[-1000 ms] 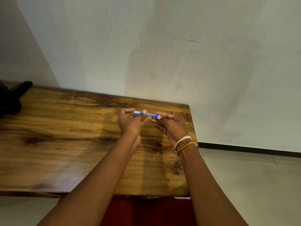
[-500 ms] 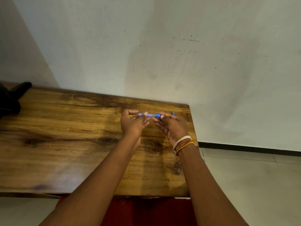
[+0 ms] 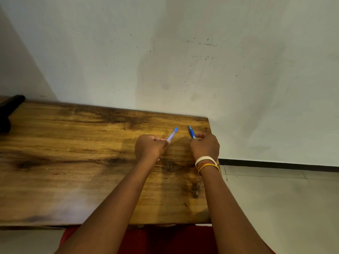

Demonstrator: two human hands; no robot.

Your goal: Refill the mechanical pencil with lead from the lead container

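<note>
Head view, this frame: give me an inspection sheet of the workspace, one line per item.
Surface: wooden table, dark grain patches, set against the wall.
Job's things: lead container, clear tube with blue cap, held in the left hand; mechanical pencil, blue, held in the right hand. The two are apart.
Clutter: black object at the table's far left edge, too cut off to identify.
Grippers: both hands curled round their items, above the table's right end.
Cables: nothing seen.
Surroundings: scuffed white wall, tiled floor, wristbands on the right wrist.
</note>
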